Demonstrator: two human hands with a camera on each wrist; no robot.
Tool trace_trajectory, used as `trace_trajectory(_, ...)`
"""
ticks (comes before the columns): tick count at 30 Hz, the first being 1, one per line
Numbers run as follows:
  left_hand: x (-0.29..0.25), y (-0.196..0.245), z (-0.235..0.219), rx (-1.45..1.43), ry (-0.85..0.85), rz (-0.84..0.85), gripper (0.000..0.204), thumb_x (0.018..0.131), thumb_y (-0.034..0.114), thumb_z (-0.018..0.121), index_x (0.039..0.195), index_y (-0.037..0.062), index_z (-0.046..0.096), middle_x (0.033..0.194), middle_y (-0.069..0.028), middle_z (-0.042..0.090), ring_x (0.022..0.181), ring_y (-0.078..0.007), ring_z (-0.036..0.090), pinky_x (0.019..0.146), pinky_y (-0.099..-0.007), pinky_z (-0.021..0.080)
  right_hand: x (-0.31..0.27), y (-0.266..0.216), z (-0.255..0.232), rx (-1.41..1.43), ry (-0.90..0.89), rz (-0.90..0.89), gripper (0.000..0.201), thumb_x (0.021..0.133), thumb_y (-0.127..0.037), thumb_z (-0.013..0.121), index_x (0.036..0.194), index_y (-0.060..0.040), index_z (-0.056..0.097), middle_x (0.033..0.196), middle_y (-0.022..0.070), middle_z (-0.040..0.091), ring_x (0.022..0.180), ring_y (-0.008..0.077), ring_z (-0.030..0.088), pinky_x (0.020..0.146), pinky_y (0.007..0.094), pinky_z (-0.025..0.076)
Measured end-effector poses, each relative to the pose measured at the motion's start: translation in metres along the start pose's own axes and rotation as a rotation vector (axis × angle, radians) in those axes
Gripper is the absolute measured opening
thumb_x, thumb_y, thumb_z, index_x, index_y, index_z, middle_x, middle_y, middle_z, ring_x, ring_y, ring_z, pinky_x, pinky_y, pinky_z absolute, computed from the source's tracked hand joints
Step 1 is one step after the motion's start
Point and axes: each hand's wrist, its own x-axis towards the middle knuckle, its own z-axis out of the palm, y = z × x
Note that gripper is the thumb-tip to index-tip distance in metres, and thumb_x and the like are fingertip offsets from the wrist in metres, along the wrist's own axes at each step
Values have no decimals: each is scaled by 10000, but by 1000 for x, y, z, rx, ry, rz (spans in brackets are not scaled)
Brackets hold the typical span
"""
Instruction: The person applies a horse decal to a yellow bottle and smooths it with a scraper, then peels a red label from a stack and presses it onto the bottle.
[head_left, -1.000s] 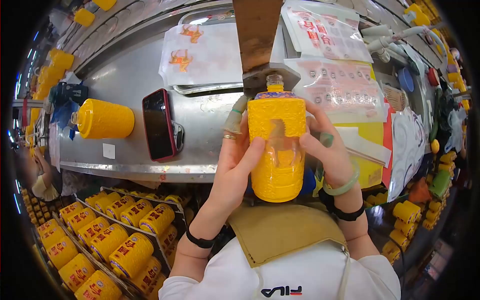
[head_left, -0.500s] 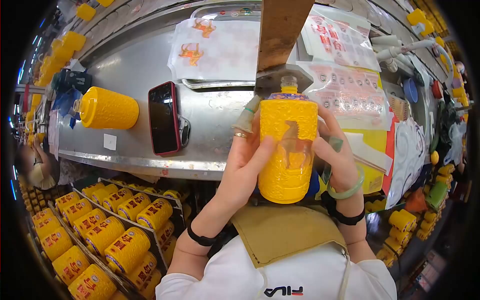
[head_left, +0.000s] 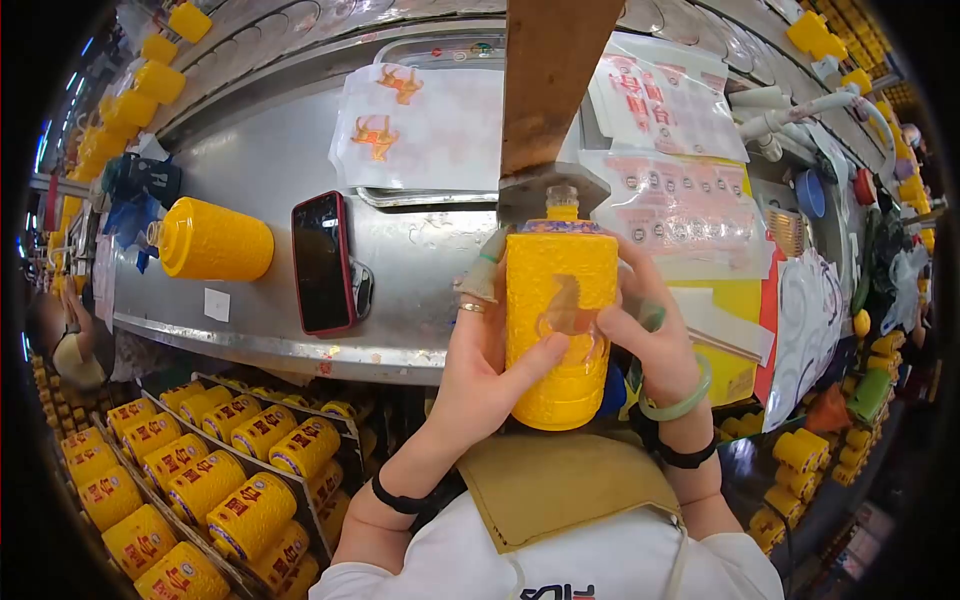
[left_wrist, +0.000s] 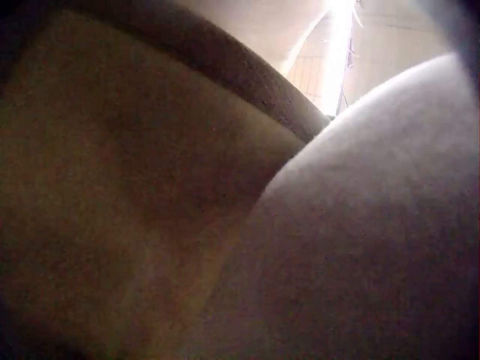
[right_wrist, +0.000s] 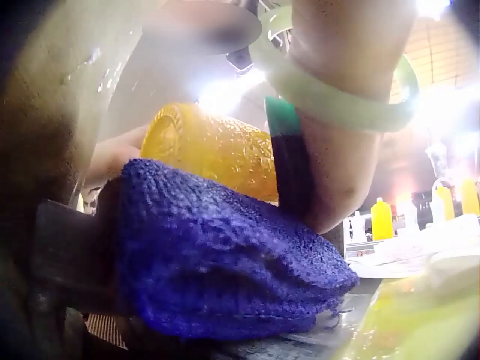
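Observation:
A yellow embossed bottle [head_left: 560, 395] with a clear glass neck is held between both hands, neck away from the body. On its face is a horse picture [head_left: 567, 300]. My left hand [head_left: 475, 375] grips the left side, the thumb lying across the front by the horse's legs. My right hand [head_left: 655, 345] grips the right side, its thumb tip at the horse's hind part. Fingers behind the bottle are hidden. In the right wrist view the bottle [right_wrist: 217, 150] shows above a blue towel [right_wrist: 225, 255]. The left wrist view shows mostly dark cloth and skin.
Another yellow bottle [head_left: 218, 240] lies on the metal table beside a phone [head_left: 322, 262]. A sheet with horse decals [head_left: 420, 140] lies behind, red-printed sheets [head_left: 675, 200] to the right. A brown post [head_left: 550, 90] rises beyond the bottle. Crates of yellow bottles [head_left: 240, 510] stand lower left.
My left thumb has slid from the bottle's left edge further across its front, onto the lower part of the horse. Both hands keep holding the bottle. The head view has shifted slightly.

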Motion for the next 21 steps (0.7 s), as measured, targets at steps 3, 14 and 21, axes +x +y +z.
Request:
trace_trajectory(3, 1, 1, 0, -11, -1, -10, 848, 937, -21, 672, 1615, 12, 163, 1586, -145, 349, 1486, -262, 352, 1228, -426, 284, 1, 3, -2, -30, 0, -9, 727, 935, -133, 762, 1553, -50, 388, 912, -21, 503, 869, 90, 560, 805, 244, 457)
trace_trajectory(14, 0, 3, 1, -5, 10, -53, 851, 946, -4, 668, 1621, 14, 150, 1590, -136, 348, 1491, -254, 345, 1231, -415, 276, -3, -12, 1, -7, 25, 32, 613, 983, -156, 694, 1523, -40, 430, 968, -29, 541, 935, 68, 511, 863, 235, 412)
trace_trajectory(21, -3, 1, -6, -13, -8, -119, 781, 988, 20, 611, 1622, -1, 155, 1596, -141, 354, 1487, -248, 353, 1227, -417, 277, -2, 0, 0, -117, 53, -39, 556, 1007, -163, 663, 1500, -18, 451, 947, -41, 516, 901, 62, 477, 840, 230, 400)
